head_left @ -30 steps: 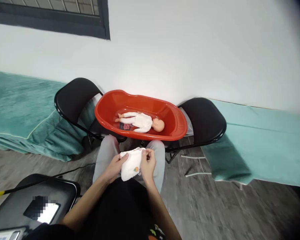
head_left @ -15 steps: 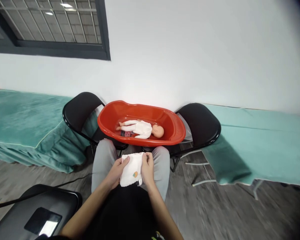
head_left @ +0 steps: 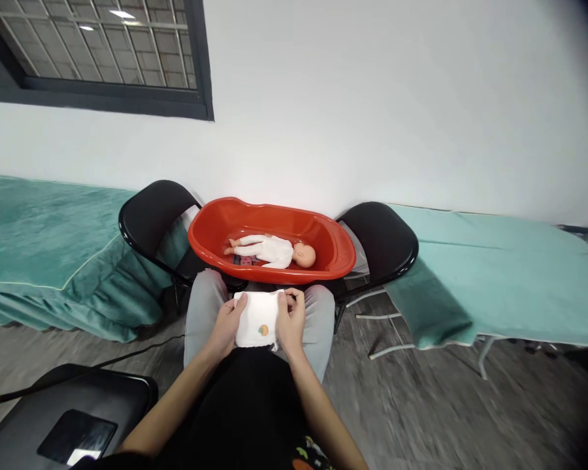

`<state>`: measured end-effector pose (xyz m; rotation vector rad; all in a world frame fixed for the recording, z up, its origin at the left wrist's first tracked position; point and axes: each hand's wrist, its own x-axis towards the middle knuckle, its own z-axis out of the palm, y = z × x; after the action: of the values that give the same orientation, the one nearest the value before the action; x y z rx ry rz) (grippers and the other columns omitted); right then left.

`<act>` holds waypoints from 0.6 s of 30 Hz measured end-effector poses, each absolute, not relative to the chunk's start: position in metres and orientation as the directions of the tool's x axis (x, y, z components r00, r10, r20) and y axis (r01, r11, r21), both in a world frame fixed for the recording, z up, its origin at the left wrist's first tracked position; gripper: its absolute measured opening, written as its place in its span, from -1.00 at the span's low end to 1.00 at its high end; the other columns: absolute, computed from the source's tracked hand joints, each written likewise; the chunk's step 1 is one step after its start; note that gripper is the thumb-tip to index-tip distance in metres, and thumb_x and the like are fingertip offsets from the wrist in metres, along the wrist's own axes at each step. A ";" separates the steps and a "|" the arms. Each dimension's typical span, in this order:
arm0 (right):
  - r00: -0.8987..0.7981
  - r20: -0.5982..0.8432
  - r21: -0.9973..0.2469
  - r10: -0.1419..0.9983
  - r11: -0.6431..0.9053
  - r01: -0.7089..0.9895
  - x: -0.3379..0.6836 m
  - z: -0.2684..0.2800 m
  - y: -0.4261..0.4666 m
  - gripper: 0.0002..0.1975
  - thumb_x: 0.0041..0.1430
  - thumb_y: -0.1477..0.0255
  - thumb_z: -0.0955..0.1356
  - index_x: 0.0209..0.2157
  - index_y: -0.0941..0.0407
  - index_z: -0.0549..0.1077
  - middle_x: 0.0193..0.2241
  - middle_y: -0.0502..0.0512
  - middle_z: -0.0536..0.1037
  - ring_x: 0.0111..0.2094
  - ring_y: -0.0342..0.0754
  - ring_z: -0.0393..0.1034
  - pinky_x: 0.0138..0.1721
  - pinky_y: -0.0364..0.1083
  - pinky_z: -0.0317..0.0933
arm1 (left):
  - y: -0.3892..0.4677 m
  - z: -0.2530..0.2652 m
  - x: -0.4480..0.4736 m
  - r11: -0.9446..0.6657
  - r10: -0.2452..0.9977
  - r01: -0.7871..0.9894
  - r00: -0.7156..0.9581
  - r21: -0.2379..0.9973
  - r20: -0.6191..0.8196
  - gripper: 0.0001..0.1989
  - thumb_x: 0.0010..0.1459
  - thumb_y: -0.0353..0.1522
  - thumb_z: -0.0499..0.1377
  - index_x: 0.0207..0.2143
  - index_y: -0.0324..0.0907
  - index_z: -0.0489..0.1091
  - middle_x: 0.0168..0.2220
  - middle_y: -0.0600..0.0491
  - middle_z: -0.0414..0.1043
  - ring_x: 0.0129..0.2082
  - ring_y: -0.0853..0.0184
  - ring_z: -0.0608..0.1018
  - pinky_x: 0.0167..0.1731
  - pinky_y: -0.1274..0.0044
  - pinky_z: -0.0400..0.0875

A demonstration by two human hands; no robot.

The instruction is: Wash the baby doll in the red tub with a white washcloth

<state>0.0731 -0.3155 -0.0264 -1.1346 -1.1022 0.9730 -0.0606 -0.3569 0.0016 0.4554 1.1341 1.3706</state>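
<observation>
Showing my seated position, with all places given from my grip. Largest are the two teal-covered beds: one bed (head_left: 39, 241) far out to the left of my left hand, the other bed (head_left: 494, 274) well out to the right of my right hand, both against the white wall. Beyond my hands, past my knees, two black folding chairs stand side by side: the left chair (head_left: 151, 215) ahead and to the left, the right chair (head_left: 385, 238) ahead and to the right. A red baby tub (head_left: 333, 251) lies across both seats, directly beyond my grip. Inside it a baby doll (head_left: 269, 250) in a white suit lies on its back, head toward the right. Nearer than my grip and to the left, a black seat (head_left: 127, 398) carries a dark phone (head_left: 76, 436), well apart from my hands.

On my lap, over grey trousers, rests a folded white diaper (head_left: 256, 323) with a small orange mark near its lower edge. My left hand (head_left: 228, 325) holds its left side, thumb lying on top and fingers curled beneath. My right hand (head_left: 291, 322) holds its right side, thumb and fingers pinching the upper right corner. Both hands are closed on the diaper, which lies flat between them, near the tub yet apart from it.
</observation>
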 end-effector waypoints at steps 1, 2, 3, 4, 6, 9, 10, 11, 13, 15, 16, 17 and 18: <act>0.193 0.154 -0.985 0.969 0.165 -0.043 0.072 -0.025 -0.316 -0.66 0.27 0.10 0.34 -0.17 0.09 0.32 -0.44 -0.04 0.46 -0.44 -0.15 0.29 -0.38 -0.19 0.17 | -0.357 0.002 -0.061 0.207 0.916 -0.528 -0.192 0.823 -0.353 -0.37 -0.23 0.07 0.47 -0.33 -0.28 0.49 -0.32 -0.14 0.63 -0.27 0.11 0.66 -0.33 0.45 0.56; 0.193 0.149 -0.986 0.970 0.160 -0.045 0.072 -0.024 -0.317 -0.65 0.26 0.10 0.34 -0.14 0.09 0.33 -0.45 -0.04 0.46 -0.45 -0.15 0.28 -0.40 -0.19 0.16 | -0.356 0.002 -0.061 0.196 0.917 -0.528 -0.200 0.826 -0.345 -0.36 -0.24 0.08 0.47 -0.35 -0.28 0.49 -0.33 -0.13 0.62 -0.28 0.11 0.65 -0.35 0.45 0.56; 0.194 0.143 -0.987 0.970 0.155 -0.047 0.071 -0.023 -0.317 -0.63 0.26 0.10 0.34 -0.11 0.10 0.35 -0.45 -0.04 0.46 -0.46 -0.15 0.27 -0.41 -0.19 0.15 | -0.356 0.002 -0.061 0.186 0.916 -0.528 -0.212 0.829 -0.340 -0.36 -0.25 0.08 0.47 -0.36 -0.28 0.49 -0.35 -0.12 0.62 -0.30 0.12 0.65 -0.36 0.45 0.55; 0.194 0.137 -0.987 0.971 0.149 -0.052 0.071 -0.021 -0.318 -0.61 0.25 0.10 0.34 -0.08 0.11 0.37 -0.46 -0.05 0.45 -0.47 -0.16 0.27 -0.42 -0.19 0.15 | -0.356 0.002 -0.061 0.179 0.915 -0.527 -0.223 0.831 -0.338 -0.36 -0.26 0.08 0.48 -0.37 -0.28 0.49 -0.36 -0.11 0.62 -0.31 0.13 0.65 -0.37 0.46 0.54; 0.182 0.098 -0.988 0.978 0.117 -0.096 0.070 -0.017 -0.318 -0.56 0.22 0.09 0.36 -0.03 0.12 0.41 -0.48 -0.06 0.43 -0.47 -0.16 0.26 -0.43 -0.20 0.16 | -0.356 0.003 -0.063 0.163 0.915 -0.522 -0.236 0.837 -0.326 -0.37 -0.26 0.07 0.48 -0.38 -0.29 0.49 -0.39 -0.09 0.60 -0.34 0.16 0.64 -0.40 0.48 0.52; 0.048 -0.063 -0.963 0.997 -0.048 -0.265 0.071 -0.011 -0.318 -0.46 0.12 0.05 0.43 -0.01 0.15 0.47 -0.38 0.01 0.53 -0.40 -0.14 0.37 -0.37 -0.19 0.26 | -0.356 0.002 -0.065 0.144 0.923 -0.509 -0.241 0.849 -0.302 -0.38 -0.24 0.06 0.48 -0.39 -0.29 0.48 -0.44 -0.06 0.58 -0.42 0.24 0.60 -0.47 0.52 0.46; -0.034 -0.130 -0.938 0.991 -0.134 -0.321 0.071 -0.009 -0.318 -0.43 0.08 0.05 0.47 -0.02 0.16 0.48 -0.32 0.05 0.57 -0.35 -0.11 0.43 -0.32 -0.17 0.30 | -0.355 0.001 -0.067 0.137 0.925 -0.503 -0.242 0.853 -0.292 -0.39 -0.23 0.05 0.48 -0.40 -0.29 0.48 -0.45 -0.04 0.57 -0.45 0.28 0.58 -0.49 0.54 0.44; -0.122 -0.187 -0.907 0.975 -0.219 -0.360 0.073 -0.007 -0.318 -0.42 0.04 0.05 0.50 -0.03 0.17 0.50 -0.25 0.10 0.59 -0.30 -0.08 0.47 -0.27 -0.15 0.34 | -0.355 0.000 -0.068 0.131 0.928 -0.499 -0.242 0.857 -0.283 -0.40 -0.22 0.05 0.48 -0.41 -0.29 0.47 -0.46 -0.03 0.56 -0.48 0.31 0.56 -0.50 0.55 0.42; -0.279 -0.255 -0.850 0.926 -0.352 -0.391 0.075 -0.004 -0.320 -0.42 -0.02 0.11 0.55 -0.07 0.21 0.53 -0.17 0.19 0.62 -0.23 -0.01 0.52 -0.19 -0.10 0.40 | -0.354 -0.003 -0.069 0.122 0.931 -0.488 -0.245 0.864 -0.270 -0.42 -0.20 0.04 0.47 -0.42 -0.29 0.46 -0.47 0.01 0.54 -0.52 0.37 0.52 -0.51 0.57 0.40; -0.395 -0.269 -0.821 0.878 -0.424 -0.382 0.078 -0.003 -0.322 -0.44 -0.03 0.19 0.58 -0.07 0.23 0.54 -0.14 0.24 0.63 -0.20 0.03 0.55 -0.16 -0.07 0.43 | -0.353 -0.005 -0.070 0.124 0.930 -0.475 -0.251 0.871 -0.269 -0.42 -0.20 0.05 0.47 -0.44 -0.28 0.46 -0.49 0.02 0.52 -0.53 0.39 0.50 -0.53 0.58 0.38; -0.436 -0.267 -0.815 0.859 -0.443 -0.373 0.079 -0.003 -0.323 -0.45 -0.04 0.22 0.59 -0.07 0.24 0.55 -0.14 0.25 0.63 -0.20 0.04 0.56 -0.16 -0.05 0.44 | -0.353 -0.005 -0.071 0.129 0.930 -0.470 -0.249 0.873 -0.271 -0.41 -0.21 0.05 0.47 -0.44 -0.28 0.46 -0.49 0.03 0.52 -0.54 0.39 0.49 -0.54 0.58 0.38; -0.466 -0.265 -0.812 0.844 -0.456 -0.363 0.079 -0.003 -0.324 -0.45 -0.04 0.25 0.59 -0.05 0.25 0.55 -0.14 0.25 0.63 -0.20 0.06 0.56 -0.16 -0.04 0.45 | -0.353 -0.005 -0.071 0.136 0.930 -0.466 -0.245 0.874 -0.275 -0.41 -0.21 0.06 0.46 -0.44 -0.29 0.47 -0.49 0.02 0.52 -0.54 0.39 0.49 -0.54 0.58 0.38; -0.483 -0.267 -0.811 0.834 -0.465 -0.355 0.079 -0.004 -0.325 -0.45 -0.05 0.28 0.60 -0.04 0.24 0.54 -0.14 0.25 0.63 -0.21 0.06 0.57 -0.17 -0.03 0.46 | -0.352 -0.005 -0.072 0.143 0.931 -0.464 -0.237 0.874 -0.278 -0.41 -0.21 0.06 0.46 -0.43 -0.29 0.48 -0.49 0.01 0.52 -0.54 0.38 0.49 -0.54 0.57 0.38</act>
<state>0.0793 -0.3251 -0.0035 -0.8675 -0.9007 2.0079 -0.0718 -0.3525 -0.0054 0.5531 1.1619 1.4332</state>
